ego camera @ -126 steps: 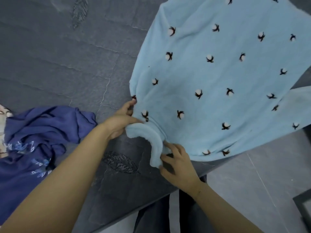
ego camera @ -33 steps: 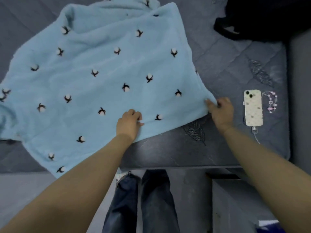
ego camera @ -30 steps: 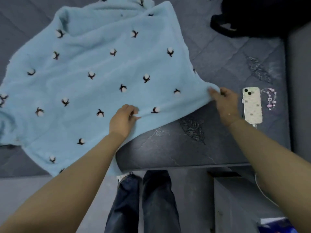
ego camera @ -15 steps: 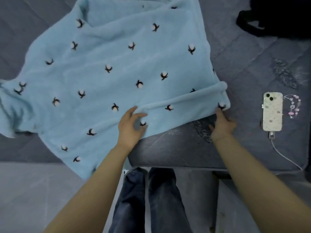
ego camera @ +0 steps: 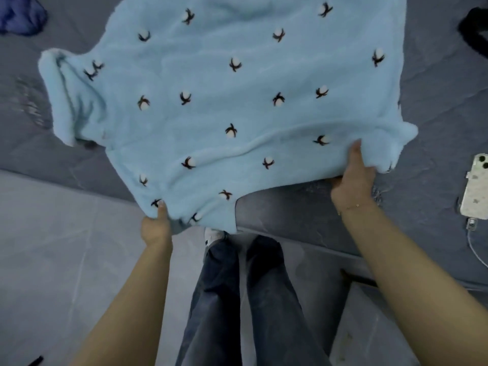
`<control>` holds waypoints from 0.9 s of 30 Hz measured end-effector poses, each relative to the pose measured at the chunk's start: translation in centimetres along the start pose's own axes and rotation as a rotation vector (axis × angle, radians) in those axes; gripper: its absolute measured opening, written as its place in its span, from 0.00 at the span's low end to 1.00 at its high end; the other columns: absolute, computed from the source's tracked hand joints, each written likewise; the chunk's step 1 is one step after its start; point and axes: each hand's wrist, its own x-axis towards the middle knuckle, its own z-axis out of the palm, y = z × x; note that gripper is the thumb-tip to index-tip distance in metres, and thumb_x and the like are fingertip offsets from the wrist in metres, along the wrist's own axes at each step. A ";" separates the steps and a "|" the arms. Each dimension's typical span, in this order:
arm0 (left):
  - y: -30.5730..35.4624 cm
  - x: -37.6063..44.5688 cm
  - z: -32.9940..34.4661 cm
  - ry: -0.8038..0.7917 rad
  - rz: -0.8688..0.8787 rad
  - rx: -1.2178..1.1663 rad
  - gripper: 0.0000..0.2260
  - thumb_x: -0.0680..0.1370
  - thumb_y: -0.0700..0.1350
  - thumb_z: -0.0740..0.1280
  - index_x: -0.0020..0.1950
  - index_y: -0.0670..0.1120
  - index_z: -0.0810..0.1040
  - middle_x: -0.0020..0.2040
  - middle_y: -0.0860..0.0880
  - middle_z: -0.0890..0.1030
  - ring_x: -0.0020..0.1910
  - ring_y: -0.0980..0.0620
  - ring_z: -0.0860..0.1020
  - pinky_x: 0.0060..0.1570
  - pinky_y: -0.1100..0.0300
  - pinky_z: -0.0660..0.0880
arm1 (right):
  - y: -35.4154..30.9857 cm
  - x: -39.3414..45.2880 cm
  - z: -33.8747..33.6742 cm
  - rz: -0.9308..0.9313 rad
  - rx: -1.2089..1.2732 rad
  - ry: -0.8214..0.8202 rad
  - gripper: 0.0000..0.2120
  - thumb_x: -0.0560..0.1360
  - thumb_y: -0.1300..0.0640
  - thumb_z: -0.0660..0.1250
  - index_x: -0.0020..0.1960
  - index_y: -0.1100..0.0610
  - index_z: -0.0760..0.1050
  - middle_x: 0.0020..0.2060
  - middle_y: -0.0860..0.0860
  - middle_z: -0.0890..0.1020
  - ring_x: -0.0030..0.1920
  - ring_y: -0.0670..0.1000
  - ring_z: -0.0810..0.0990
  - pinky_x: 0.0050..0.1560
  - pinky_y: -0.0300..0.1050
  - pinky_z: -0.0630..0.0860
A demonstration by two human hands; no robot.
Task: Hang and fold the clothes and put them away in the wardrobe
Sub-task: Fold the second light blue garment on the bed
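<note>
We hold the blue fleece top by its hem, left hand and right hand both pinching it, ready, we judge, to fold it over on the bed.

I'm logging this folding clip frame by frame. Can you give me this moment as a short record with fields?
garment: light blue fleece top with cotton-boll pattern, spread on the grey bed
left hand: grips the hem's near corner, which hangs past the bed edge
right hand: grips the hem near its other corner
phone: on bed, right of garment, cable attached
other clothing: dark blue garment, far left
</note>
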 end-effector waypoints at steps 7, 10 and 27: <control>-3.7 0.6 -3.6 -0.067 0.117 -0.009 0.21 0.79 0.52 0.66 0.64 0.38 0.73 0.62 0.39 0.77 0.60 0.40 0.76 0.57 0.50 0.74 | 3.5 -1.4 -8.4 0.195 -0.197 0.142 0.23 0.75 0.54 0.72 0.68 0.54 0.72 0.64 0.53 0.77 0.59 0.51 0.77 0.60 0.49 0.77; -5.1 0.2 -4.8 -0.220 0.053 -0.105 0.21 0.78 0.55 0.68 0.64 0.41 0.74 0.60 0.43 0.79 0.57 0.42 0.79 0.57 0.47 0.76 | 3.1 -1.5 -8.8 0.250 -0.101 0.096 0.24 0.75 0.48 0.71 0.68 0.53 0.72 0.63 0.52 0.79 0.61 0.52 0.78 0.61 0.50 0.77; 12.0 -4.5 -8.9 -0.606 -0.315 -0.817 0.12 0.79 0.43 0.65 0.62 0.43 0.79 0.54 0.45 0.84 0.51 0.49 0.83 0.47 0.56 0.82 | -8.6 -1.3 -6.1 0.084 0.184 0.107 0.13 0.77 0.68 0.61 0.57 0.53 0.68 0.43 0.48 0.77 0.36 0.43 0.79 0.33 0.32 0.74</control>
